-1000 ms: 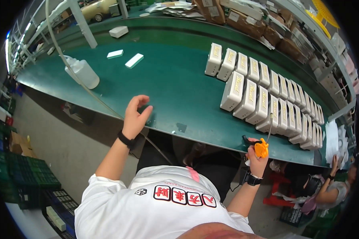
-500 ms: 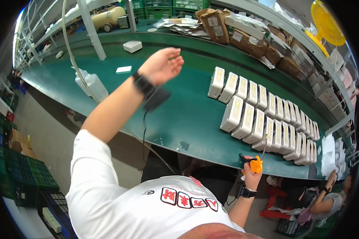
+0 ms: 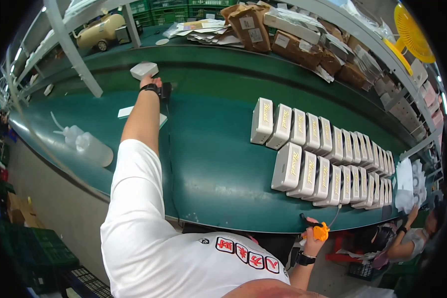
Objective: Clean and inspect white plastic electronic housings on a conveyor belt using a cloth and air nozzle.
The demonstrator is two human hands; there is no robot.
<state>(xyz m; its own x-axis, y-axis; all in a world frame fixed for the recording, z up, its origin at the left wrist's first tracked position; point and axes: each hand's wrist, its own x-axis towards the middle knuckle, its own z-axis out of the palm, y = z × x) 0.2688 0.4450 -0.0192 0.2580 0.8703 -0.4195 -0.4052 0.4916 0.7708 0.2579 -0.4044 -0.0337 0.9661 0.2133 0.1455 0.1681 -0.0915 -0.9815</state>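
My left arm is stretched far across the green bench, with my left hand (image 3: 150,81) at the near side of a lone white box (image 3: 144,70). Its visible fingers look apart; whether they touch the box is hard to make out. Close to the bench's front edge, my right hand (image 3: 313,239) is closed round an orange air blow gun (image 3: 321,231) with a thin nozzle. The nozzle points toward two slanting rows of upright white boxes (image 3: 286,167) with gold lettering on their faces.
Left of my arm lie white squeeze bottles (image 3: 89,146), and a pale flat piece (image 3: 126,112) lies partly behind the arm. Brown cartons (image 3: 253,31) and papers fill the back shelf. A yellow fan (image 3: 413,32) hangs far right. Another person's hand (image 3: 411,216) is at white parts, right.
My left hand has swung out and away to the far left, reaching the lone white box. My right hand keeps hold of the air blow gun. The view has shifted leftward.
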